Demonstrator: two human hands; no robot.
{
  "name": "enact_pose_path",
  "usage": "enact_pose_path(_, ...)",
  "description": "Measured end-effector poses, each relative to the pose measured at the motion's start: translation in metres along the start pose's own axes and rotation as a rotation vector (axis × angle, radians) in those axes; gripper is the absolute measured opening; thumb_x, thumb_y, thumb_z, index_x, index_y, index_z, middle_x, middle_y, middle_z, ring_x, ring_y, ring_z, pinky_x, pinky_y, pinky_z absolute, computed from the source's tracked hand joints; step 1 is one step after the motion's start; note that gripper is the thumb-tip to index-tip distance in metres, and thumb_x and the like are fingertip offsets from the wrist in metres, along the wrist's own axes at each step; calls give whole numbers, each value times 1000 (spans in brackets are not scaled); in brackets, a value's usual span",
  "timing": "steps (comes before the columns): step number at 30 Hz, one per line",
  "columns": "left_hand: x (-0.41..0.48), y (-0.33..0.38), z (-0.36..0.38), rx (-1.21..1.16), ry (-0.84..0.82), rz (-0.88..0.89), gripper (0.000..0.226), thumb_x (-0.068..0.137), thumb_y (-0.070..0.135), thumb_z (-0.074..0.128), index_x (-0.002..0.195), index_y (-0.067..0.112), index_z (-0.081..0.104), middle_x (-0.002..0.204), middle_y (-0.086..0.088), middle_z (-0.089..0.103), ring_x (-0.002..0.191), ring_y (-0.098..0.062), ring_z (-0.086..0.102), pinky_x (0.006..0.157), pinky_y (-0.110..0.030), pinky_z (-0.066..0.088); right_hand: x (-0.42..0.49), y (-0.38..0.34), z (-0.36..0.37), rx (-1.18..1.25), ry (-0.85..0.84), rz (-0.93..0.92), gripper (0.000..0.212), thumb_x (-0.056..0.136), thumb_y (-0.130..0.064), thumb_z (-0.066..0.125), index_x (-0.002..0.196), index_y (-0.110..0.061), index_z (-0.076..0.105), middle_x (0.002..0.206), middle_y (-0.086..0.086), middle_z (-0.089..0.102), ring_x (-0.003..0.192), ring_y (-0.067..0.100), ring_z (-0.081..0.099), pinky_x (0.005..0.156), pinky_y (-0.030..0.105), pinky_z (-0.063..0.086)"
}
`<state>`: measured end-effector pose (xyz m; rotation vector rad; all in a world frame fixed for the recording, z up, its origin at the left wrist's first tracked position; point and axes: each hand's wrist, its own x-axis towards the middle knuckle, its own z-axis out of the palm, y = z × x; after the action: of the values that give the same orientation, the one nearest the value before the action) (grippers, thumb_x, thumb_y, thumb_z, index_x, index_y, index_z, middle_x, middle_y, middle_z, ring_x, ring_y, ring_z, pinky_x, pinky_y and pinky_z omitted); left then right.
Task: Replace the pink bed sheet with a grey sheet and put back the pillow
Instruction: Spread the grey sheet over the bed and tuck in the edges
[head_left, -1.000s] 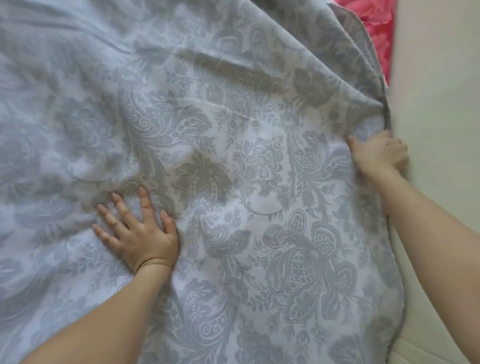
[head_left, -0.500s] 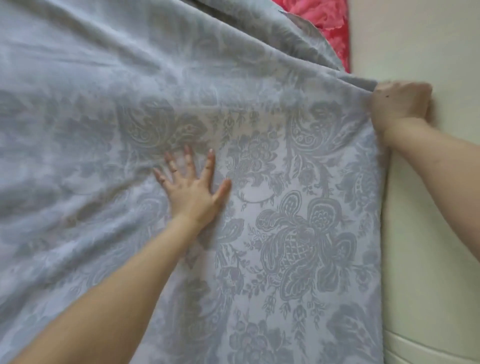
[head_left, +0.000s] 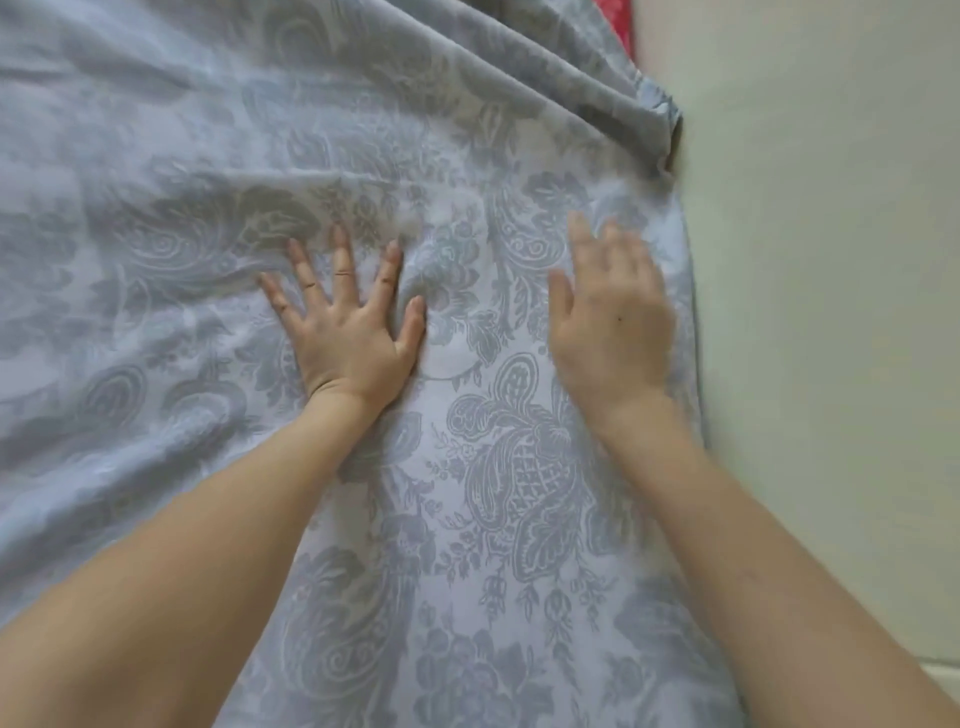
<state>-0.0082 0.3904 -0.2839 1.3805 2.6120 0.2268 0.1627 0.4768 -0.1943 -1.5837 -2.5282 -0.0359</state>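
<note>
A grey sheet (head_left: 182, 312) with a paisley and flower pattern covers almost the whole bed. My left hand (head_left: 348, 322) lies flat on it near the middle, fingers spread and pressing the cloth. My right hand (head_left: 613, 317) is blurred, fingers straight, flat on the sheet close to its right edge. The sheet's far right corner (head_left: 660, 109) is bunched in folds against the wall. A sliver of pink sheet (head_left: 621, 23) shows at the top right, beyond the grey cloth. No pillow is in view.
A pale cream wall (head_left: 831, 312) runs along the bed's right side, tight against the sheet's edge. A light strip (head_left: 940, 675) shows at the bottom right corner.
My right hand has let go of the sheet's edge by the wall and come down flat on the cloth. My left hand stays flat, a little further up. The view has shifted forward.
</note>
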Motion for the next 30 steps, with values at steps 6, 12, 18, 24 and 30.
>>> enact_pose_path(6, 4, 0, -5, 47, -28, 33, 62, 89, 67, 8, 147, 44, 11, 160, -5, 0, 144, -40, -8, 111, -64, -8, -97, 35, 42, -85, -199, 47, 65, 92, -60, 26, 147, -26, 32, 155, 6, 26, 145, 25, 18, 115, 56, 8)
enact_pose_path(12, -31, -19, -42, -61, -400, 271, 50, 97, 56, 11, 146, 47, 10, 159, 5, -6, 145, -24, -15, 113, -53, -14, -92, 33, 41, -120, -300, 68, 68, 92, -64, 17, 151, -29, 14, 160, 1, 8, 147, 22, 2, 116, 53, -3)
enact_pose_path(18, -193, -73, -69, -205, -734, 336, 41, 100, 49, 16, 140, 53, 21, 158, 11, -8, 144, -13, -16, 115, -42, -15, -139, -27, -9, -111, -325, 313, 59, 98, -52, 21, 150, -26, 21, 157, 16, 17, 144, 36, 11, 111, 65, -3)
enact_pose_path(24, -325, -92, -72, 135, -708, 527, 62, 94, 61, 21, 146, 44, -9, 157, 1, -21, 142, -24, -25, 112, -56, -15, -369, -105, -39, 48, -284, 130, 51, 93, -43, 34, 139, -25, 47, 146, 14, 41, 136, 35, 36, 109, 67, 10)
enact_pose_path(30, -447, -98, -78, 318, -820, 739, 77, 85, 75, 23, 136, 47, -26, 145, -3, -39, 135, -38, -35, 108, -62, -17, -565, -42, -77, -92, -450, 449, 59, 93, -47, 27, 147, -23, 33, 155, 10, 23, 143, 28, 24, 110, 66, 9)
